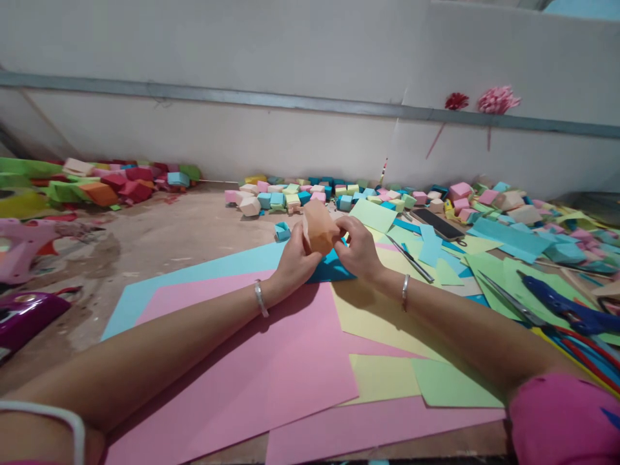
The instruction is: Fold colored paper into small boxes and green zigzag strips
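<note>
My left hand [296,259] and my right hand [357,248] hold a piece of peach-orange paper [318,226] between them, raised above the table. The left fingers are closed around its lower left side. On its right edge my right thumb and fingertips pinch. The paper looks folded or curved, though its full shape is partly hidden by the fingers. Just beneath the hands lies a dark blue paper piece [334,268]. Large sheets of pink paper [252,349], light blue paper [140,294] and yellow paper [382,316] spread below my forearms.
Small paper boxes [276,201] line the wall, with another pile [130,187] at left. A pink glue gun [19,248] and purple device [29,316] lie left. Right are tweezers [411,258], a phone [438,225], scissors [513,300] and a blue-handled tool [557,303].
</note>
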`<action>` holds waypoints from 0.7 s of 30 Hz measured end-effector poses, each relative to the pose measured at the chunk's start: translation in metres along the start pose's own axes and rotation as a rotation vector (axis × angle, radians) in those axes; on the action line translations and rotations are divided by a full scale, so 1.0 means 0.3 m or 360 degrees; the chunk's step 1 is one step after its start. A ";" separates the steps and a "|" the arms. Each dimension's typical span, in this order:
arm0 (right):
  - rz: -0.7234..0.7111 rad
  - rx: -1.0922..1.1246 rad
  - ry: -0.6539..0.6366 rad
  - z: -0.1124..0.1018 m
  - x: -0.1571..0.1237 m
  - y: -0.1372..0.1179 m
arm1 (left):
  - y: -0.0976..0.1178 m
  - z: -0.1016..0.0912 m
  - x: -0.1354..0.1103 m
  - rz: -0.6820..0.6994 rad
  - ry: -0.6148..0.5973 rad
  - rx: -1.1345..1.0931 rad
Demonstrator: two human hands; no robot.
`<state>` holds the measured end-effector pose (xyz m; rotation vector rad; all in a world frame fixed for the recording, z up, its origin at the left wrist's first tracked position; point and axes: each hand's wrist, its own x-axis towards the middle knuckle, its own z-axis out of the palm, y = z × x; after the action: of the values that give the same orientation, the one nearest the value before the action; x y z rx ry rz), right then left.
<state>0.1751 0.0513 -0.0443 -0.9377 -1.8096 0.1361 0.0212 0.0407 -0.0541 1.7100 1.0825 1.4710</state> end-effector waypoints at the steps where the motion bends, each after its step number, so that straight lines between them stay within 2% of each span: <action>1: 0.0018 0.0017 -0.0007 0.000 -0.001 0.000 | 0.003 0.000 0.001 0.0007 -0.0031 -0.0027; 4: 0.0025 0.0001 -0.0027 -0.001 -0.006 -0.001 | 0.023 0.001 -0.005 -0.0086 -0.0187 -0.0145; 7: 0.0059 -0.0159 -0.0045 -0.003 -0.015 -0.005 | 0.051 0.001 -0.019 -0.0192 -0.0317 -0.0177; 10: 0.0081 -0.0300 -0.0090 -0.004 -0.023 -0.008 | 0.068 -0.003 -0.028 -0.0151 -0.0369 -0.0097; 12: 0.0045 -0.0298 -0.0122 -0.005 -0.024 -0.010 | 0.066 -0.005 -0.027 -0.0073 -0.0341 0.0000; 15: 0.0010 -0.0160 -0.0151 -0.006 -0.021 -0.013 | 0.049 -0.006 -0.019 0.0022 -0.0197 0.0194; 21: 0.0215 0.0118 -0.0212 -0.009 -0.017 -0.027 | 0.029 -0.014 -0.010 0.0001 -0.0042 0.0394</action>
<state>0.1739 0.0415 -0.0429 -1.0179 -1.8491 0.3553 0.0185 0.0337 -0.0473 1.8917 1.2936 1.3559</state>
